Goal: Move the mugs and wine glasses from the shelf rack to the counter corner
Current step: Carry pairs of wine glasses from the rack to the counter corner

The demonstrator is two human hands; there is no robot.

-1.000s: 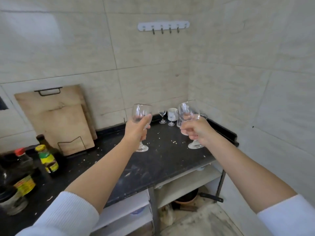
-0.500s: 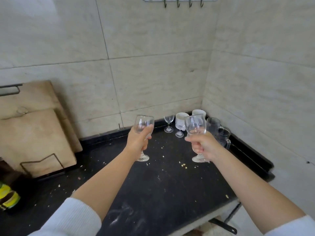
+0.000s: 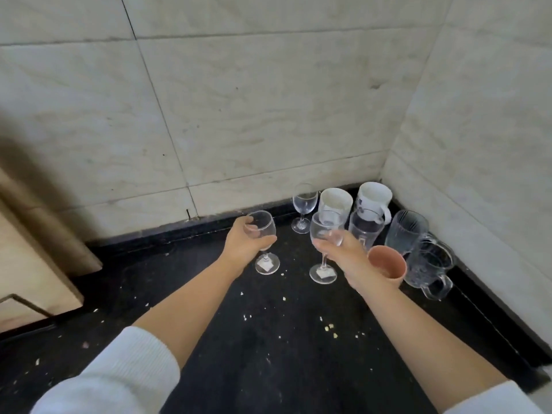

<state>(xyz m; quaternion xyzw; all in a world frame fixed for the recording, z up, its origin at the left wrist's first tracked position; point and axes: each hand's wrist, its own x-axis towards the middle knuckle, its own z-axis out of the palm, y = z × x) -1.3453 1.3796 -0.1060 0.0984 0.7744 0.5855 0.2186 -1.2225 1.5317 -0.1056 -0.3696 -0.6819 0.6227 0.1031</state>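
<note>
My left hand [image 3: 243, 245] grips a clear wine glass [image 3: 262, 227] by the bowl, its foot just above the black counter [image 3: 268, 339]. My right hand [image 3: 348, 258] holds a second wine glass [image 3: 325, 231] the same way, a little to the right. Behind them in the corner stand a third wine glass [image 3: 304, 204], two white mugs [image 3: 334, 203] [image 3: 373, 200], a tall clear tumbler [image 3: 366, 231], a pink cup [image 3: 386, 264] and two clear glass mugs [image 3: 406, 230] [image 3: 428, 265]. The shelf rack is out of view.
Tiled walls meet at the corner behind the cups. Wooden cutting boards [image 3: 27, 264] lean against the wall at the left. Crumbs are scattered over the counter. The counter's raised black edge [image 3: 493, 309] runs along the right.
Both hands have carried their glasses forward and down toward the corner group. My view has tilted down and moved closer, so the wall hooks and bottles have left the frame.
</note>
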